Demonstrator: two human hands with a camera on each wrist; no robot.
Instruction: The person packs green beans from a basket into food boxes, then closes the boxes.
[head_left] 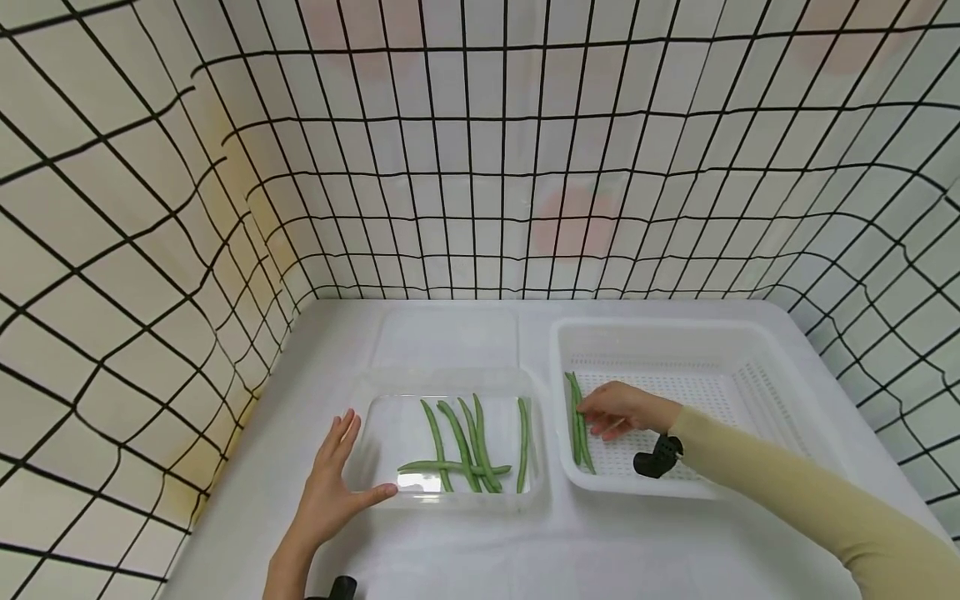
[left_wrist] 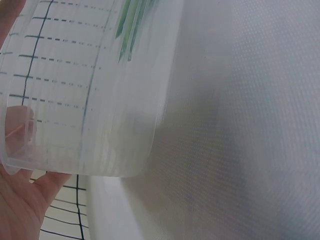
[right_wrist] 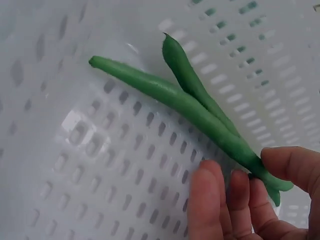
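Several green beans (head_left: 459,437) lie in a clear plastic container (head_left: 480,502), one of them crosswise and another apart at the right. My left hand (head_left: 330,487) spreads its fingers at the container's left side, the thumb at the near left corner; the left wrist view shows the hand against the clear wall. In the white perforated basket (head_left: 675,327), two green beans (right_wrist: 175,97) lie along the left wall, crossing in the right wrist view. My right hand (head_left: 626,407) is over them, pinching the near end of a bean between thumb and fingers.
Container and basket stand side by side on a white cloth-covered table (head_left: 480,558). A flat clear lid-like sheet (head_left: 446,333) lies behind the container. Black wire grid (head_left: 480,171) closes in the back and both sides.
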